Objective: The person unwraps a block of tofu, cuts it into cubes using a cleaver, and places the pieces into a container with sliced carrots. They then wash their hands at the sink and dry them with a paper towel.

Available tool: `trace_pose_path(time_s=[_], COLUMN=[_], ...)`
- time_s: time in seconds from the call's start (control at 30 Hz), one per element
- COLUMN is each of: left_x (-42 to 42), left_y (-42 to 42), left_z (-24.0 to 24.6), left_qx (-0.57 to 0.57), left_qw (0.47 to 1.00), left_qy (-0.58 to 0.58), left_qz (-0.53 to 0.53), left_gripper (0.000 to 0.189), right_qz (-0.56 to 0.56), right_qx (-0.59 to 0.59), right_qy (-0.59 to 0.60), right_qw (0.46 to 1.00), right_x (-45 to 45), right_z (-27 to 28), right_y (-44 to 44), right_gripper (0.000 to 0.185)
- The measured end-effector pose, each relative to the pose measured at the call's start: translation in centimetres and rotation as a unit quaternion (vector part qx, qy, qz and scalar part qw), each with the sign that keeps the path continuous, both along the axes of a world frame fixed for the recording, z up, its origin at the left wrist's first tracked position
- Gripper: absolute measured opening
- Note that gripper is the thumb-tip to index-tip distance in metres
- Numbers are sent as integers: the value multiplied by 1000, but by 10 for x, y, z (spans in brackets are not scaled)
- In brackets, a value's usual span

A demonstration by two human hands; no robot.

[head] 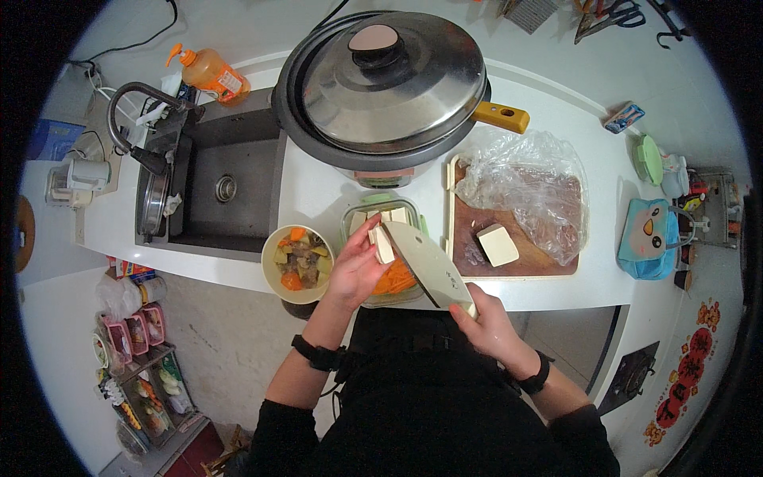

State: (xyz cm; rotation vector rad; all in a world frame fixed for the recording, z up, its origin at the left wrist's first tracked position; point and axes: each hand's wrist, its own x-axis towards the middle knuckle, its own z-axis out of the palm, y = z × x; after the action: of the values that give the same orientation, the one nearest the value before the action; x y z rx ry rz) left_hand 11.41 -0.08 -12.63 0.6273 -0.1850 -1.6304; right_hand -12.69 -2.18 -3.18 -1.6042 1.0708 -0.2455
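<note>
My left hand (356, 271) holds a white piece of tofu (382, 245) over a glass food container (415, 292). Shredded carrot (392, 280) lies in the container's near part and more tofu pieces (398, 215) in its far part. In my right hand (490, 322) is the handle of a cleaver (432, 265); its blade slants up to the left, its tip by the held tofu. A tofu block (498, 245) sits on the wooden cutting board (465, 217) to the right. Left of the container stands a cream bowl (269, 265) of stew with carrot chunks.
A large lidded electric pot (393, 89) stands behind the container, its yellow-handled knife or tool (502, 117) jutting right. Crumpled clear plastic (518, 179) covers part of the board. The sink (238, 179) with its faucet is at the left; an owl-faced bag (647, 238) stands at the right.
</note>
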Motion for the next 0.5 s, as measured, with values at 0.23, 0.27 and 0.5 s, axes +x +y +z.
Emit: trace_pose_path(time_s=[0.23, 0.27, 0.5], left_x=[-20, -22, -28], left_y=[-4, -4, -5], left_z=[0, 0, -2], left_qx=[-7, -11, -8], left_qw=[997, 997, 994], left_qy=[-34, -30, -22], left_qz=[66, 72, 105], left_gripper=[57, 56, 54], right_qz=[-19, -25, -23], right_qx=[57, 77, 68], right_qy=[-2, 0, -8], right_qw=[998, 997, 997], right_x=[7, 8, 10], right_z=[-4, -4, -3], right_y=[0, 1, -1], right_gripper=[30, 30, 30])
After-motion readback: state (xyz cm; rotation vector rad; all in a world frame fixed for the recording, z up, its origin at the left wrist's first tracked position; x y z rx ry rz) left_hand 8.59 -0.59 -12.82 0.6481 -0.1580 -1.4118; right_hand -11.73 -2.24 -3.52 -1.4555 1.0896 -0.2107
